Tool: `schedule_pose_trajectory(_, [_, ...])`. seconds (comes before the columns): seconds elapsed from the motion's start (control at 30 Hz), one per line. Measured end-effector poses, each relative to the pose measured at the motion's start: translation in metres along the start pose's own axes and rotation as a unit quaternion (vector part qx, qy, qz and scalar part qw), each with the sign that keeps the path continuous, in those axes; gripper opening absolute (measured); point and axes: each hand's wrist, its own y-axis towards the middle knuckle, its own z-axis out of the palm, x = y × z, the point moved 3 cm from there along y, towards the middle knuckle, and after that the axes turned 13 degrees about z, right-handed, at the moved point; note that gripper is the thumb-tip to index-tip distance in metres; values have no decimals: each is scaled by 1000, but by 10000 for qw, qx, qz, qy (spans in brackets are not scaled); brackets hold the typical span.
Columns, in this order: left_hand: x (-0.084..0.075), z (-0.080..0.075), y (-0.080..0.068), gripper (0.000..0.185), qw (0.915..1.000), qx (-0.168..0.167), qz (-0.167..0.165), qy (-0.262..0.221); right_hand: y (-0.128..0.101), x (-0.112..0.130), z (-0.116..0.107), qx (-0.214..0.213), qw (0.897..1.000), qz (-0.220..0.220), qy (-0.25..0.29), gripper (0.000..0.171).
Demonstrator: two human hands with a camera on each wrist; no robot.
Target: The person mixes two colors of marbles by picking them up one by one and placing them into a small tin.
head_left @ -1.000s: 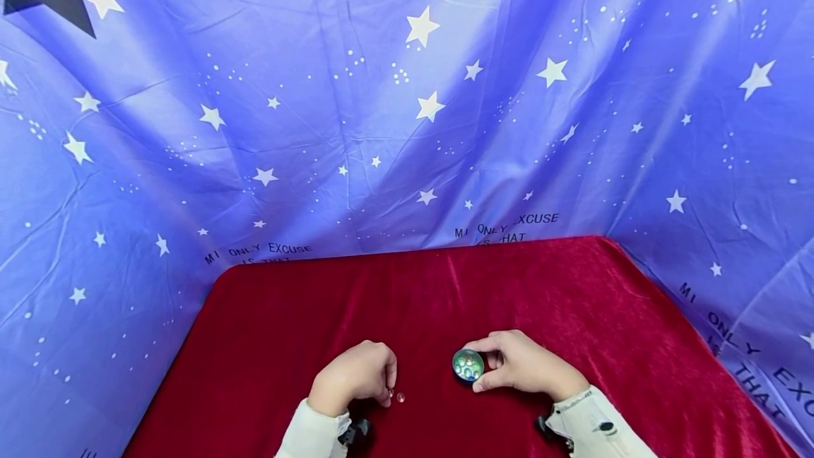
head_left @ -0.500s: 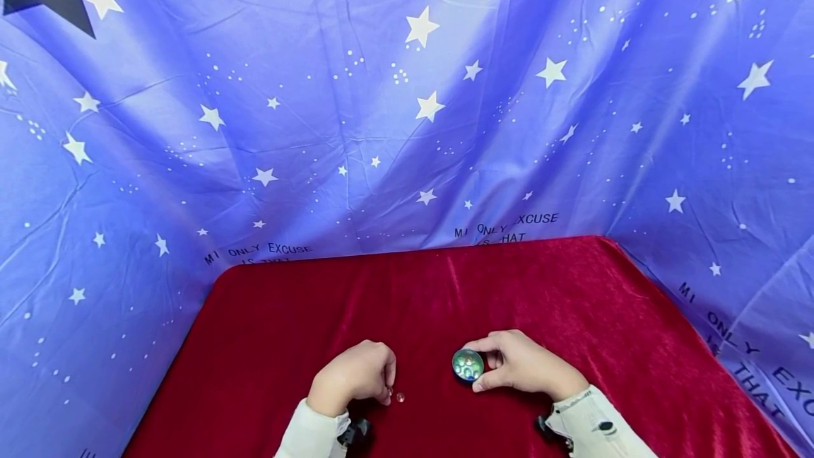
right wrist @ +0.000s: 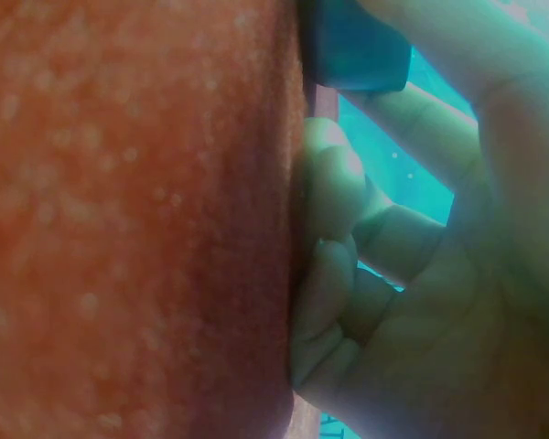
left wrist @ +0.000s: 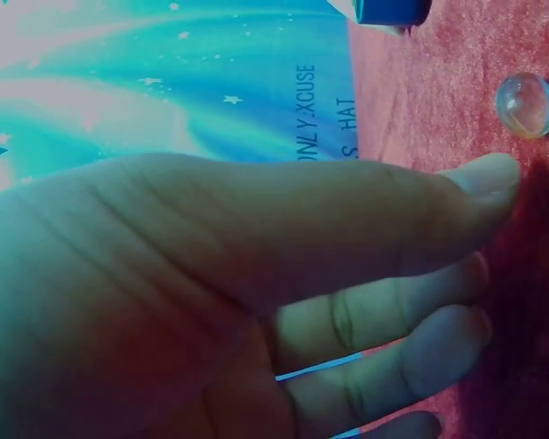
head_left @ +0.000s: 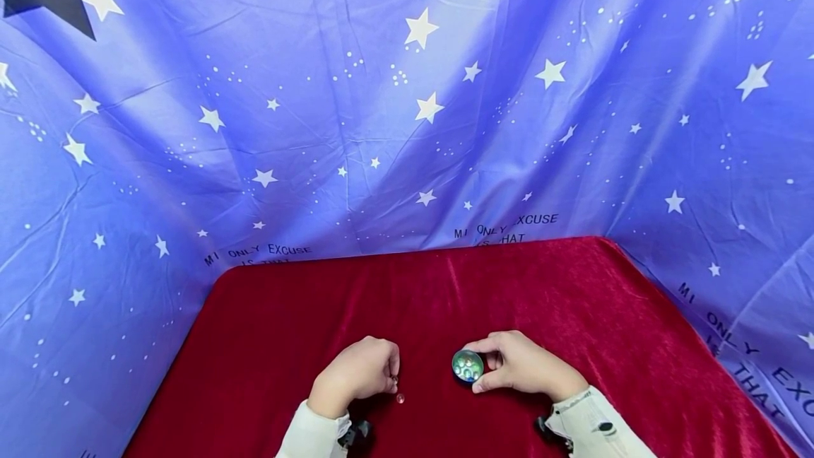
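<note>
My left hand [head_left: 365,370] is over the cloth left of centre, thumb and index finger pinched together with a tiny clear glint at their tips, like a glass marble; the left wrist view hides it behind the thumb. One clear glass marble [head_left: 400,398] lies on the cloth just beside those fingertips, and the same marble [left wrist: 527,105] shows past the thumb tip in the left wrist view. My right hand [head_left: 524,366] grips a small round blue tin [head_left: 455,375] between thumb and fingers. Several shiny greenish marbles [head_left: 468,365] fill the tin. Its blue side [right wrist: 361,50] shows in the right wrist view.
Dark red velvet cloth [head_left: 356,302] covers the table under both hands. Blue curtains [head_left: 356,104] with white stars rise along the back and both sides. Black straps [head_left: 356,433] with cameras sit at the wrists below the white sleeves.
My left fingertips have risen slightly away from the cloth and a little to the right, taking one small marble with them. The other marble, the tin and my right hand stay in place.
</note>
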Motion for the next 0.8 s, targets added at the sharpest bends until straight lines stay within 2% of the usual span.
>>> schedule_pose_trajectory(0.43, [-3, 4, 7, 26, 9990, -440, 11, -25, 2, 0, 3, -18, 9999, -137, -32, 47])
schedule_pose_trajectory(0.63, [-10, 4, 14, 22, 9960, -800, 272, 280, 2, -1, 3, -43, 9999, -98, -74, 47])
schedule_pose_trajectory(0.8, [-14, 8, 20, 19, 9933, -1050, 313, 378, 1, -2, 2, -70, 9999, -88, -97, 47])
